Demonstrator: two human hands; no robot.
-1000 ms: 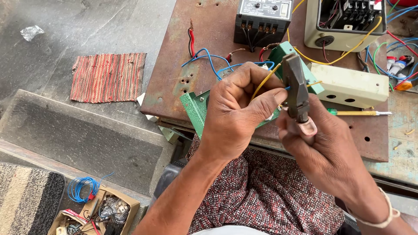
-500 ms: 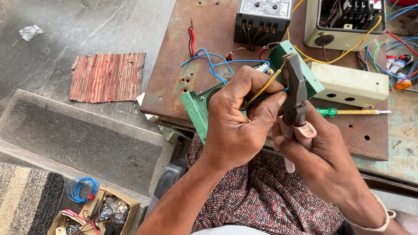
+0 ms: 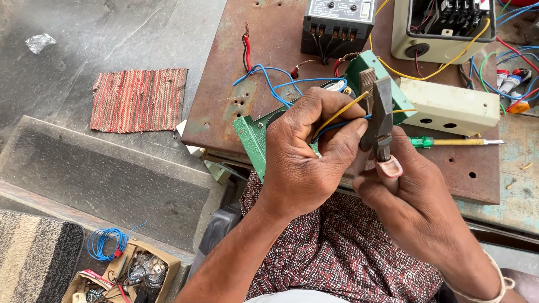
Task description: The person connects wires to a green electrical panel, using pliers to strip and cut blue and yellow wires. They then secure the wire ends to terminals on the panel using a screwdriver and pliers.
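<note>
Rusty metal bench (image 3: 224, 67) fills twelve o'clock. At centre, the left hand (image 3: 306, 160) pinches a yellow wire (image 3: 337, 115); the right hand (image 3: 412, 193) clasps pliers (image 3: 382, 115) upright just beside it. A cardboard box (image 3: 168, 266) of parts sits at seven o'clock.

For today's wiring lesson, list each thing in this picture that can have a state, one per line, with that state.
Left hand: closed around yellow wire and blue wire.
Right hand: gripping pliers.
Pliers: upright, tips at the wires; open or shut cannot be told.
Beige box: open, parts showing.
Screwdriver: lying flat on table.
Cardboard box: open, filled with parts.
Blue coil: wound up.
</note>
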